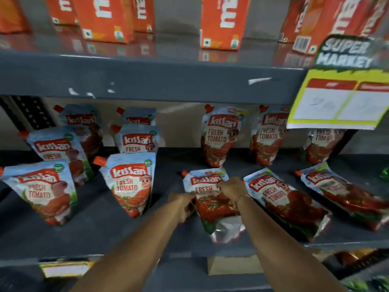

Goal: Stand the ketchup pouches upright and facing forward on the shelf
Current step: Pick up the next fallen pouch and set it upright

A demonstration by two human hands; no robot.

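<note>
Several red-and-blue ketchup pouches with orange spouts sit on the grey shelf (pixel 117 232). The centre pouch (pixel 212 205) leans back, its silver base toward me. My left hand (pixel 184 207) grips its left edge and my right hand (pixel 231 189) holds its upper right side. Two more pouches (pixel 286 199) (pixel 345 192) lie flat to the right. On the left, pouches (pixel 128 184) (pixel 44 192) stand upright facing forward, with others behind them. Three upright pouches (pixel 221 135) stand along the back right.
Orange cartons (pixel 223 24) line the shelf above. A yellow price tag (pixel 339 100) under a supermarket sign hangs from the upper shelf edge at right, covering part of one back pouch. A brown label (pixel 233 264) sits on the front edge below my arms.
</note>
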